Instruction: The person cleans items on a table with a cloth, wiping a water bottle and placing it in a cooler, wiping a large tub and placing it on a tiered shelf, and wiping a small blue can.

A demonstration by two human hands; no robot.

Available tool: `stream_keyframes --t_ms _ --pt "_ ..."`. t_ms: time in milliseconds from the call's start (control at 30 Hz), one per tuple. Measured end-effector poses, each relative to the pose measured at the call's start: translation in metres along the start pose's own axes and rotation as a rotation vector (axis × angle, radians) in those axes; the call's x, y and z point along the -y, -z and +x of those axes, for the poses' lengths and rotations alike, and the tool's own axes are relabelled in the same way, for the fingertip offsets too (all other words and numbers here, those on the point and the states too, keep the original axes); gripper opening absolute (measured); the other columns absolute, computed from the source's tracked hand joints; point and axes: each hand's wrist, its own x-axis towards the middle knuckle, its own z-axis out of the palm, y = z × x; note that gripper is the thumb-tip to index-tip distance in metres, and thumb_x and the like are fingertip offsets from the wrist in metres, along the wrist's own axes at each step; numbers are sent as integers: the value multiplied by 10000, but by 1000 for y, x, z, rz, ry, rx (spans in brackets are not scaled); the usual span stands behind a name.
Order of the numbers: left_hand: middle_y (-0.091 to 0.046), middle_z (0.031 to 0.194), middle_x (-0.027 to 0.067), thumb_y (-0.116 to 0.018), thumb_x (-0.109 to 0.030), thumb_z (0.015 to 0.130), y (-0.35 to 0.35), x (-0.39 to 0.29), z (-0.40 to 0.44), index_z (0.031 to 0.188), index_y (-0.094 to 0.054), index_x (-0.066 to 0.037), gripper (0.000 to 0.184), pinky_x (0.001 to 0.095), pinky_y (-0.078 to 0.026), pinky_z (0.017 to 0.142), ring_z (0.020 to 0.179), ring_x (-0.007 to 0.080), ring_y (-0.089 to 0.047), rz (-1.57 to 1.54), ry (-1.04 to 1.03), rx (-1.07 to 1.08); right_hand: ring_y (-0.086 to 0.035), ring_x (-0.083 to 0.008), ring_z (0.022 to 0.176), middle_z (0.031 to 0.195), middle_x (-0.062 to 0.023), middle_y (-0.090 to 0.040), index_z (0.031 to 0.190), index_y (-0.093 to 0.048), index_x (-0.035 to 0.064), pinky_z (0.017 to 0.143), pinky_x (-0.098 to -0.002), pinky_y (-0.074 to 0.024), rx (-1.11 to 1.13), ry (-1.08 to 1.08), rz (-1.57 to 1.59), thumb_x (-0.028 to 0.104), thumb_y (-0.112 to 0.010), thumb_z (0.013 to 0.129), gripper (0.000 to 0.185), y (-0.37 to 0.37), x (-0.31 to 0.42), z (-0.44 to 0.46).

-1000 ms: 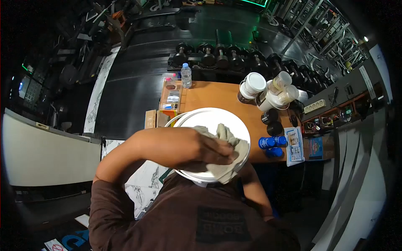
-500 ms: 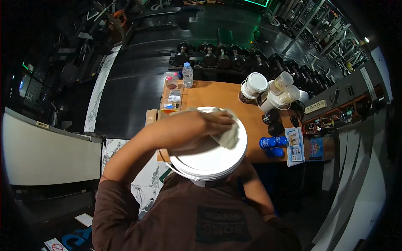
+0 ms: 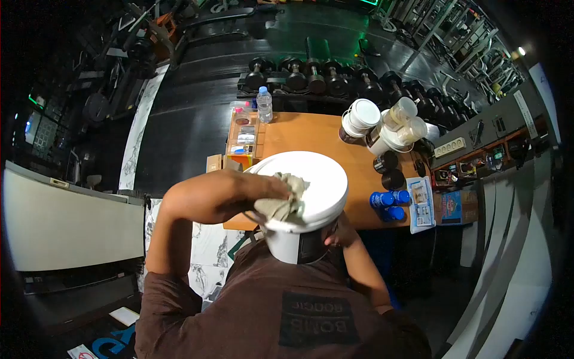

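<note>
A large white lidded bucket (image 3: pixel 320 185) is held close to my chest, tilted, with its flat lid facing up. My left hand (image 3: pixel 254 190) grips a crumpled grey-green cloth (image 3: pixel 280 206) and presses it on the lid's near-left rim. My right hand (image 3: pixel 341 233) holds the bucket's lower right side. Some of its fingers are hidden behind the bucket. A dark label shows on the bucket's wall below the lid.
A wooden table (image 3: pixel 293 131) carries a water bottle (image 3: pixel 264 106), a clear organizer box (image 3: pixel 244 134), stacked white tubs (image 3: pixel 363 113), black jars (image 3: pixel 385 160), blue containers (image 3: pixel 382 199) and a leaflet (image 3: pixel 421 203). A dumbbell rack (image 3: pixel 317 84) stands behind; a white cabinet (image 3: pixel 72 215) stands left.
My left hand has drawn the cloth from the lid's right side to its near-left rim. The bucket has tilted, showing more of its wall, and my right hand has come into view.
</note>
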Motion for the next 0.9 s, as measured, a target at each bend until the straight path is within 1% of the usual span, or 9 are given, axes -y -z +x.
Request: stream_keyframes --t_ms 33,167,200,333,433,467,600,800,900 --pt "-597 1463 176 -625 133 754 -5 3 2 1427 -603 -53 699 454 -415 1180 1411 359 -517 0 1 -2 -409 -289 1453 1566 -149 -419 1605 -207 -5 1209 -448 -336 54 121 26 509 -1019 510 1457 0 -7 12" --pt "-664 1202 169 -643 84 859 -33 32 26 1302 -594 -32 460 431 -508 944 1113 361 -646 135 85 -410 -456 -249 1417 1520 -117 -482 1568 -349 7 1200 -424 -357 2 6 121 651 -919 625 1276 23 -37 23" --pt "-663 1036 184 -646 -7 917 -39 46 32 1200 -611 -30 286 443 -499 834 964 381 -644 181 -4 -554 -489 -248 1387 1491 -110 -515 1546 -392 10 1174 -421 -394 -3 24 120 658 -852 718 1147 25 -39 23" --pt "-621 820 212 -591 -65 963 -43 69 39 1088 -593 5 143 441 -473 668 736 376 -631 282 69 -855 -595 -263 1284 1414 -128 -599 1491 -482 24 1079 -420 -511 32 -85 348 631 -587 984 798 4 -4 25" --pt "-600 738 193 -560 -60 962 -50 88 39 1020 -583 8 92 430 -452 629 667 370 -608 156 86 -1056 -641 -285 1227 1380 -161 -631 1484 -492 31 1038 -440 -551 11 -68 552 585 -454 1061 698 -24 3 22" --pt "-600 738 193 -560 -60 962 -53 91 39 1020 -583 8 92 430 -452 629 667 370 -608 156 86 -1055 -638 -297 1239 1386 -183 -627 1486 -493 38 1055 -468 -542 -56 -89 648 579 -461 1060 689 -36 6 20" --pt "-559 738 74 -492 -92 982 -65 104 36 1034 -605 34 177 295 -405 618 677 105 -497 183 144 -1110 -629 -298 1255 1407 -174 -615 1492 -485 45 1063 -480 -534 50 -48 800 577 -456 1062 685 -25 -16 22" --pt "-526 778 -2 -484 -74 985 -69 104 37 995 -591 25 146 244 -346 623 714 62 -442 -93 31 -1142 -580 -281 1311 1471 -163 -569 1537 -430 33 1082 -475 -508 287 -46 702 694 -580 928 911 -15 -25 13" --pt "-541 793 12 -470 -71 994 -66 99 40 1050 -591 16 159 256 -382 640 729 78 -470 -95 -26 -1160 -602 -291 1286 1453 -171 -581 1516 -450 26 1072 -475 -521 170 -48 691 674 -649 907 911 -10 -26 14"
